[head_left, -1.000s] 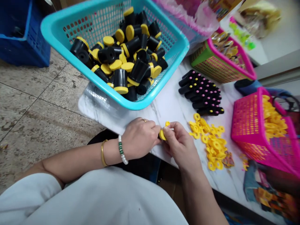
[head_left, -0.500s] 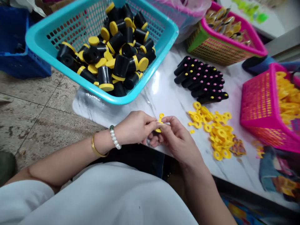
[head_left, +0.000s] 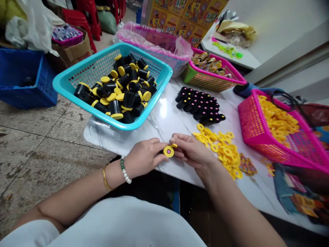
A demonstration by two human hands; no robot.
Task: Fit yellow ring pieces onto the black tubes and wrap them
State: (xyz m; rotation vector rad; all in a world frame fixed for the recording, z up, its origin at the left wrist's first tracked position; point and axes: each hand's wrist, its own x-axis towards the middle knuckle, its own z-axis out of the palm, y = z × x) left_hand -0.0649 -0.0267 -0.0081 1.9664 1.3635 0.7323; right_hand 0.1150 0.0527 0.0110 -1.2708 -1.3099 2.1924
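Observation:
My left hand [head_left: 145, 156], wearing a bead bracelet and a gold bangle, grips a dark piece mostly hidden by its fingers. On its end sits a yellow ring piece [head_left: 165, 154] with a pink centre, facing up toward me. My right hand [head_left: 192, 152] has its fingers closed beside the ring's small yellow tab [head_left: 174, 145]; its fingertips touch that side. Just right of this hand lies a loose pile of yellow ring pieces [head_left: 227, 152]. Behind it, black tubes [head_left: 203, 104] with pink or yellow centres lie in a tight group on the marbled white table [head_left: 154, 132].
A turquoise basket [head_left: 136, 124] full of black cylinders with yellow discs stands at the left. At the right is a pink basket [head_left: 250, 120] of yellow pieces. A pink-and-green basket [head_left: 205, 78] and a plastic-lined tub [head_left: 154, 48] stand behind. A blue crate [head_left: 48, 82] is far left.
The yellow piece has turned so its round face with a pink centre shows. My right fingers have shifted to its tab side. My view has tilted up, showing more background.

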